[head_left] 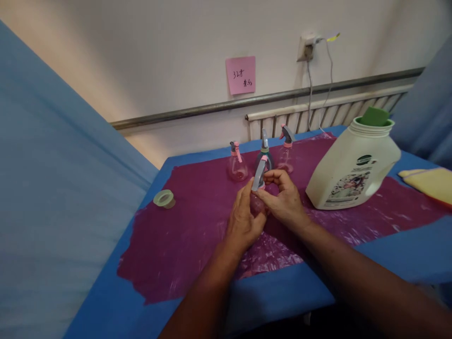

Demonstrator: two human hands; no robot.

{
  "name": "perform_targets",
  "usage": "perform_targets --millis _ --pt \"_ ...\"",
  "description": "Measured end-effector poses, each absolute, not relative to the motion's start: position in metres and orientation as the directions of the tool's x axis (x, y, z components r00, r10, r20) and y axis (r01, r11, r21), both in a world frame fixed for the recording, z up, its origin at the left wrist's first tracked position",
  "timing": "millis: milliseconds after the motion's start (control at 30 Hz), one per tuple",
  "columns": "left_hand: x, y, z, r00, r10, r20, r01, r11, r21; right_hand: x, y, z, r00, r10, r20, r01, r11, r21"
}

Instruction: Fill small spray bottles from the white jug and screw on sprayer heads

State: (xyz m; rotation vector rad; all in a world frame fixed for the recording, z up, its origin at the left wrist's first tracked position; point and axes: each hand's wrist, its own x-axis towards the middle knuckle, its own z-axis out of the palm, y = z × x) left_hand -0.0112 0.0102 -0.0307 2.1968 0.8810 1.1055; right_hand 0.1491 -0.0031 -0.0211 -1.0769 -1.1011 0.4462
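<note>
At the middle of the table, my left hand [245, 220] is wrapped round the body of a small clear pink spray bottle [258, 205]. The fingers of my right hand [285, 197] pinch at its neck, by the pink collar under the grey trigger head. The bottle stands upright, and its lower part is mostly hidden by my hands. Just behind it are a pink-and-grey spray bottle [238, 167] on the left, a dark teal spray bottle [265, 153] in the middle and another clear pink spray bottle [285, 157] on the right.
A large cream jug [348, 174] with a green piece in its mouth stands to the right. Beyond it lies a yellow cloth [429, 183]. A small clear cup [164, 199] sits at left on the purple plastic sheet [190, 245]. Blue curtains hang on both sides.
</note>
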Motion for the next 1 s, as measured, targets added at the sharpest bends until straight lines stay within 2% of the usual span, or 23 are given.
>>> perform_targets --millis 233,467,733,867,1000 --pt "-0.011 0.01 -0.029 0.467 0.723 0.509 0.308 -0.673 0.672 0.153 -0.012 -0.023 0.322 0.792 0.519 0.103 0.515 -0.851" --pt "-0.011 0.009 -0.031 0.472 0.718 0.511 0.329 -0.682 0.653 0.16 -0.009 -0.025 0.208 0.874 0.439 -0.036 0.455 -0.89" --pt "-0.009 0.011 -0.038 0.457 0.678 0.576 0.3 -0.727 0.618 0.153 -0.004 -0.031 0.324 0.841 0.433 -0.076 0.48 -0.874" --pt "-0.009 0.012 -0.038 0.458 0.671 0.583 0.298 -0.733 0.611 0.148 -0.001 -0.032 0.43 0.776 0.462 -0.013 0.517 -0.856" --pt "-0.01 0.012 -0.035 0.464 0.694 0.55 0.293 -0.706 0.645 0.143 0.004 -0.033 0.46 0.734 0.5 0.055 0.538 -0.841"
